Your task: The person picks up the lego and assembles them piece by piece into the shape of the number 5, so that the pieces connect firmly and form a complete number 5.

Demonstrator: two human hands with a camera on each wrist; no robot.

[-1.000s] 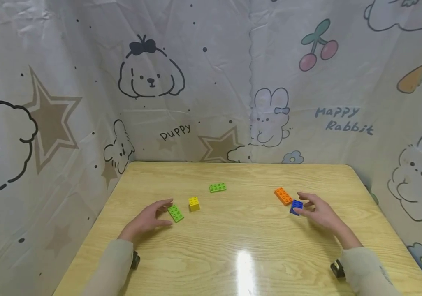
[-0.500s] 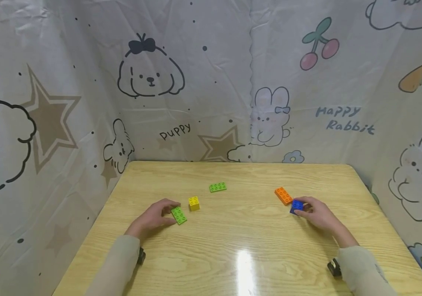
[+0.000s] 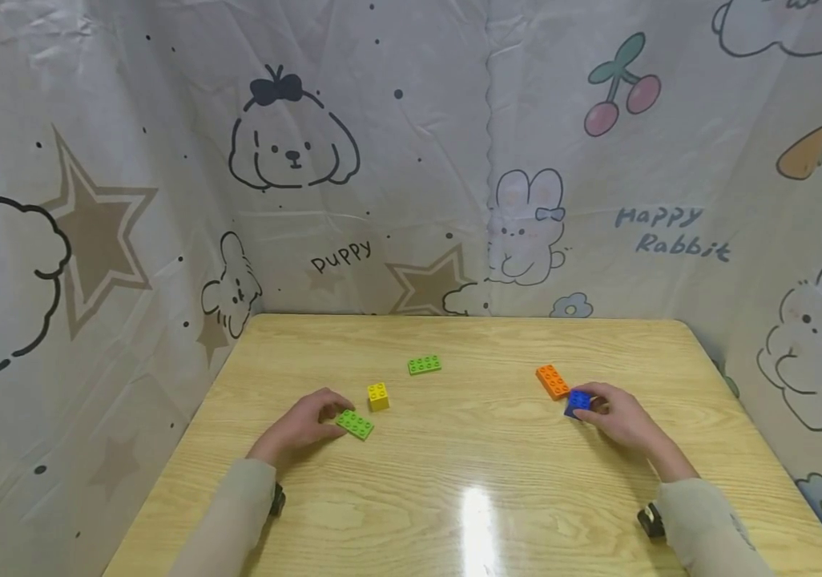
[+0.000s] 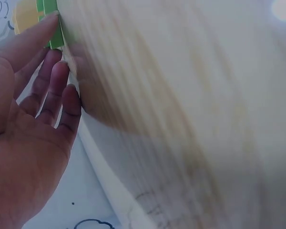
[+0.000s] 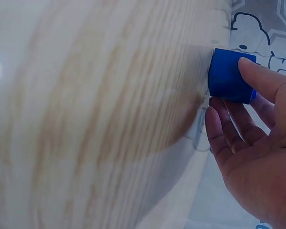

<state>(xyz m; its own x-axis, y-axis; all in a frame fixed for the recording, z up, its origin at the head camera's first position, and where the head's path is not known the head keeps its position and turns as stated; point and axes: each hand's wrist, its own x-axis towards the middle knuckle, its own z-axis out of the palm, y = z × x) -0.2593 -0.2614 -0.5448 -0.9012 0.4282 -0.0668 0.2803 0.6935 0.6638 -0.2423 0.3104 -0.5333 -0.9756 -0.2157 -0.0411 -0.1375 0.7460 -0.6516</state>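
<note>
My left hand (image 3: 308,421) is at the near end of a flat light green eight-stud toy brick (image 3: 356,425) on the table, pinching it between thumb and fingers. In the left wrist view the thumb lies against the side of this green brick (image 4: 51,24); the index fingertip is hidden. On the right, my right hand (image 3: 620,413) grips a blue toy brick (image 3: 578,404). The right wrist view has the thumb on the near face of the blue brick (image 5: 226,76) and other fingers behind and below it. An orange eight-stud brick (image 3: 552,382) lies just left of the blue one.
A yellow four-stud brick (image 3: 378,397) stands just beyond the left hand's green brick. Farther back lies a second light green brick (image 3: 425,365). The wooden table (image 3: 454,449) meets a printed cloth (image 3: 411,160) at its back and sides.
My left hand has moved right and closed on the green brick, which has shifted right and turned more sideways. My right hand has closed its fingers around the blue brick.
</note>
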